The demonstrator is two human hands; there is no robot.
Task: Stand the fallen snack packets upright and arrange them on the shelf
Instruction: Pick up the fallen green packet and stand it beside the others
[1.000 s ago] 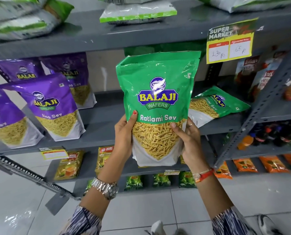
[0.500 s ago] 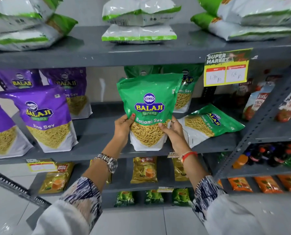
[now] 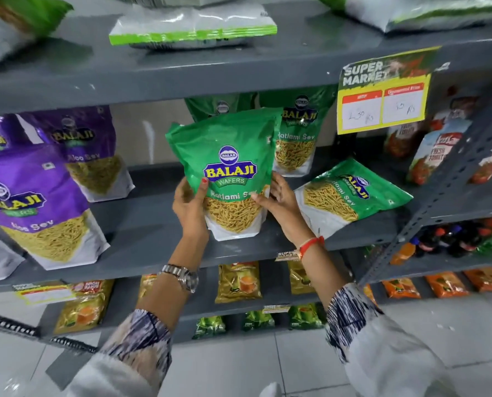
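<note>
Both hands, left hand point(image 3: 189, 206) and right hand point(image 3: 282, 206), grasped the upright green packet point(image 3: 227, 173); fallen packet point(image 3: 350, 196) lay just right (nearer the right hand).

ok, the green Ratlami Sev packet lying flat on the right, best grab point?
Take the fallen packet by its green sealed top, the far-right end, coming from the front right. Its white base points toward the right hand, so lifting the top pivots it upright.

Grey metal shelving point(image 3: 239, 73), white tiled floor point(image 3: 239, 365)
</note>
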